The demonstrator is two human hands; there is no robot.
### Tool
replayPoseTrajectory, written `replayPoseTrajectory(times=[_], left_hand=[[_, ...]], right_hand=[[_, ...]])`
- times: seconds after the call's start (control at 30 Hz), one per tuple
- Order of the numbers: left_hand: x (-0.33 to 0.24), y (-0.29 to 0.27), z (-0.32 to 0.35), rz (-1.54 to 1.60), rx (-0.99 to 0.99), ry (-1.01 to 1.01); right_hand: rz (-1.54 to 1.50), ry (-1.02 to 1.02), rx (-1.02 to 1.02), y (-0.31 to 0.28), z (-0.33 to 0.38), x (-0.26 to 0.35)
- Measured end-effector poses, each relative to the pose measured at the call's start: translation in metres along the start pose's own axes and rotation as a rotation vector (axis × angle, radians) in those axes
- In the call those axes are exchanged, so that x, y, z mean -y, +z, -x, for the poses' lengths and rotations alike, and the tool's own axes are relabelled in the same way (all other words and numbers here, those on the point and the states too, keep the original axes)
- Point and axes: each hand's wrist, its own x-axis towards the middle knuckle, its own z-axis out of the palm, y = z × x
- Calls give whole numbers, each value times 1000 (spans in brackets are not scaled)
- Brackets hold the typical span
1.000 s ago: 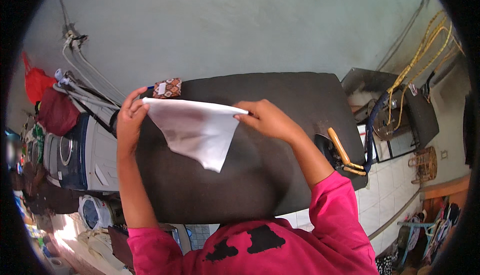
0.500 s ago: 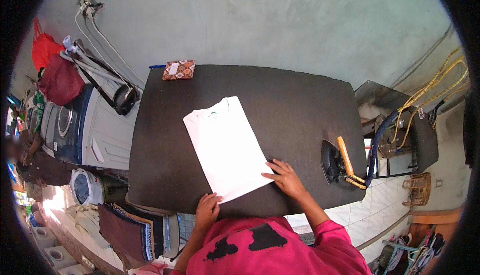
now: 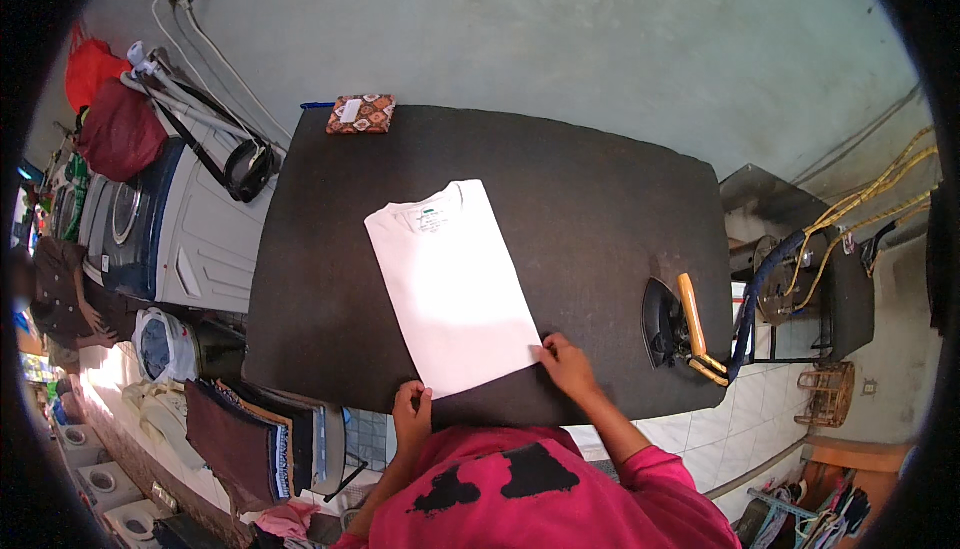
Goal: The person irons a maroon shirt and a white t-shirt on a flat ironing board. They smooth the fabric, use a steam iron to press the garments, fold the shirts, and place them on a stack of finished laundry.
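A white T-shirt, folded into a long rectangle, lies on the dark padded table with its neckline at the far end. My left hand pinches the near left corner of the shirt at the table's front edge. At the near right corner, my right hand has its fingers closed on the fabric. An iron with a wooden handle stands to the right of the shirt, apart from both hands.
A patterned booklet lies at the table's far left corner. A blue-wrapped hose runs from the iron to the right. Folded garments are stacked at lower left, below a washing machine. A person stands at far left.
Both hands have gone from fingers resting flatter on the shirt's near corners to pinching them. The person at far left has shifted. My view has tilted slightly.
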Motion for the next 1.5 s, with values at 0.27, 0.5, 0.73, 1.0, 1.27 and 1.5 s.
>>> replayPoseTrajectory(times=[0.27, 0.5, 0.73, 1.0, 1.27, 1.5], left_hand=[[19, 9, 23, 340, 226, -414], [-67, 32, 15, -165, 722, -239], [-46, 49, 11, -758, 756, 896], [19, -17, -54, -296, 715, 527], [-11, -44, -214, 123, 25, -56], [-21, -49, -245, 130, 203, -196]], right_hand=[[-764, 209, 172, -9, -12, -31], [315, 12, -393, -61, -9, -47], [478, -98, -339, -1, 20, -47], [859, 340, -846, -165, -15, -105], [149, 389, -362, -192, -36, -74], [330, 89, -169, -116, -26, 93]])
